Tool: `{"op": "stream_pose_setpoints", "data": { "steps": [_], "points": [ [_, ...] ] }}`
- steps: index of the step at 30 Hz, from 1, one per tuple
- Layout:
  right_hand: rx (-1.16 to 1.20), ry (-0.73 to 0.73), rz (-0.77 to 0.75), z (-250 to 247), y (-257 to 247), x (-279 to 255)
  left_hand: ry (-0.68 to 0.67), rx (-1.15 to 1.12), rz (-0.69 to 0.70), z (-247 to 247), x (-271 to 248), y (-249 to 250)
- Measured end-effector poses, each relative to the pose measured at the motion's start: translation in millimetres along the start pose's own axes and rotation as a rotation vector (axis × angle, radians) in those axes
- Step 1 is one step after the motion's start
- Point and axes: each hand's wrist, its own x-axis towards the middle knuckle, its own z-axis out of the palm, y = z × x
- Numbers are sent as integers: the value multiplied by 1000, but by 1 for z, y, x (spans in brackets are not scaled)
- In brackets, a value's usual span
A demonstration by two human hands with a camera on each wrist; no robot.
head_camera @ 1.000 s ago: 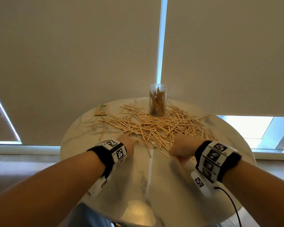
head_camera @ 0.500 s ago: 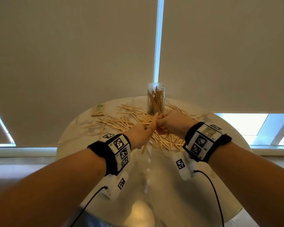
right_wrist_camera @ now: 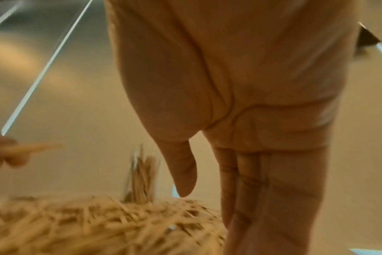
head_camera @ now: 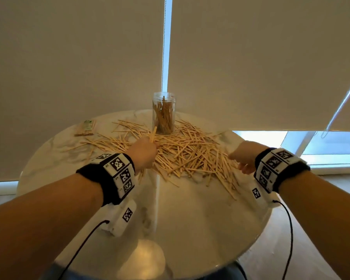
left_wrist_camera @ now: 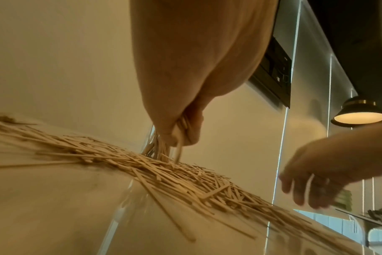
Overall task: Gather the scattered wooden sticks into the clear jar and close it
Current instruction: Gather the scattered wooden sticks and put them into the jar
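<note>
A clear jar (head_camera: 163,113) stands open at the far side of the round marble table (head_camera: 190,219), partly filled with upright wooden sticks. A wide heap of loose wooden sticks (head_camera: 190,154) lies in front of it. My left hand (head_camera: 143,152) grips a small bundle of sticks (head_camera: 153,134) over the heap's left part; the same bundle (left_wrist_camera: 183,124) shows between its curled fingers. My right hand (head_camera: 243,158) hovers over the heap's right edge, fingers (right_wrist_camera: 244,172) straight and holding nothing. No lid is in view.
A small flat packet with a green label (head_camera: 86,127) lies at the table's far left. Roller blinds hang close behind the table. A black cable (head_camera: 289,229) hangs from my right wrist device by the table's right edge.
My hands, together near the jar half a second ago, have parted. The right hand swung out to the heap's right edge, empty. The left hand keeps the bundle of sticks.
</note>
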Motion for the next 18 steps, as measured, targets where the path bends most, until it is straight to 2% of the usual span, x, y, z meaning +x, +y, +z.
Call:
{"op": "stream_pose_setpoints", "data": {
  "steps": [1,3,4,6,11,16,18],
  "points": [
    [-138,33,-13,4,4,2,10,39,-20,-2,2,-1],
    [-379,27,-15,7,11,-1,12,61,26,3,2,2],
    [-447,11,-17,13,12,-1,32,103,64,2,-1,1],
    [-524,-35,-37,23,10,3,43,86,56,3,5,-6],
    [-363,-42,-128,46,-20,11,21,3,-17,11,4,-8],
    [-418,-91,-275,72,-65,15,-2,-40,-32,8,5,-14],
    [-371,-106,-303,79,-76,21,-2,-40,-48,5,6,-17]
  ]
}}
